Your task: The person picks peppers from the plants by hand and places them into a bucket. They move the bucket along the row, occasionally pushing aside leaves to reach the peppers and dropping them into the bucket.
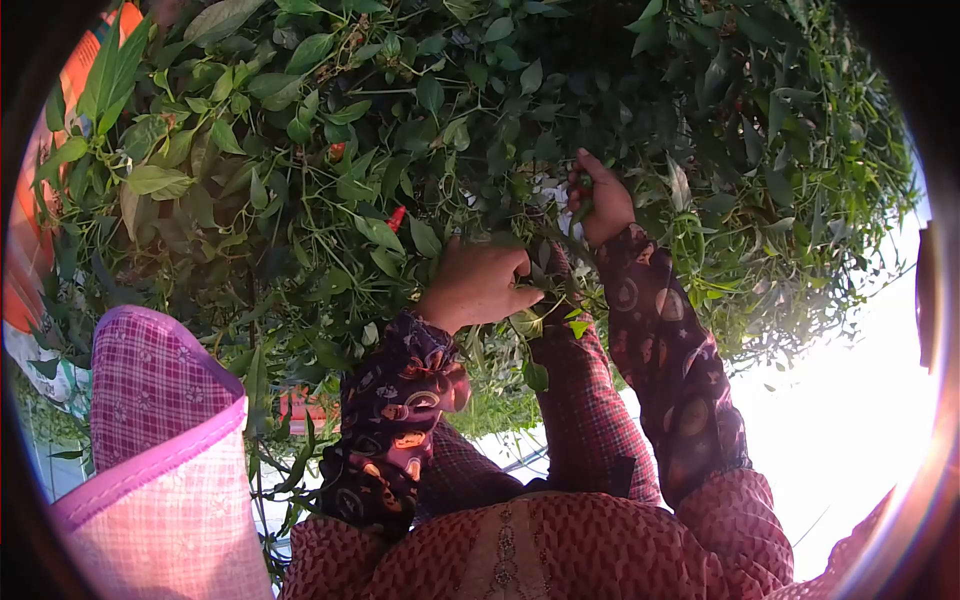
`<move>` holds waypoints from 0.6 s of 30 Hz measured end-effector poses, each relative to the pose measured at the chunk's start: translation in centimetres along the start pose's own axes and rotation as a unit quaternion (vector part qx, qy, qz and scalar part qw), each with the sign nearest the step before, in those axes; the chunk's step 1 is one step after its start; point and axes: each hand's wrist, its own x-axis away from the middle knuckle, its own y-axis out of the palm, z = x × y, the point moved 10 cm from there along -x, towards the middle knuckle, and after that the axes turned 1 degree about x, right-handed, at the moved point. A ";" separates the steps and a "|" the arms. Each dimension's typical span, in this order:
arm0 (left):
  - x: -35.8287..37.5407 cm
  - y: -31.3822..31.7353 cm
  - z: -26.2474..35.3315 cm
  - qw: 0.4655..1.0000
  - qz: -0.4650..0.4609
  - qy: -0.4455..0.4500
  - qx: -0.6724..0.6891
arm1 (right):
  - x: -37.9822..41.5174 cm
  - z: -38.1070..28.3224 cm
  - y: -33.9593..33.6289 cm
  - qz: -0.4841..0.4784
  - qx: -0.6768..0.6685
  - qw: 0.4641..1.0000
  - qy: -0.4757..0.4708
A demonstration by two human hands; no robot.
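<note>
My left hand is among the leaves near the middle of the view, its fingers curled and thumb drawn in. What it grips, if anything, is too small to make out. Higher and to the right, my right hand is closed around small green peppers, with the thumb pointing up. A red pepper hangs just up and left of my left hand. Another reddish pepper shows further up and left in the leafy pepper plant.
Dense foliage fills the upper view. A checked pink cloth edge hangs close at the lower left. Orange material lies at the far left. My legs in checked trousers are below the plant.
</note>
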 end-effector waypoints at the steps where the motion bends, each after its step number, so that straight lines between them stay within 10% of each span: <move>1: 0.0 0.0 0.1 1.000 -0.001 -0.002 0.001 | 0.6 0.3 -0.3 0.003 -0.054 0.998 0.015; 3: 0.0 -0.1 0.0 1.000 -0.008 -0.018 0.006 | 2.0 -0.8 -0.1 0.005 -0.109 0.994 0.031; 5: -0.2 0.3 -0.3 1.000 -0.011 -0.026 0.002 | 4.3 -6.1 1.3 0.047 0.239 0.962 -0.124; 9: -0.2 0.0 0.0 0.998 -0.030 -0.043 -0.027 | 2.4 -4.7 5.9 -0.023 0.405 0.912 -0.060; 18: -0.1 -0.3 -0.2 1.000 0.001 -0.025 -0.007 | 1.2 -1.0 4.1 0.060 0.228 0.969 0.075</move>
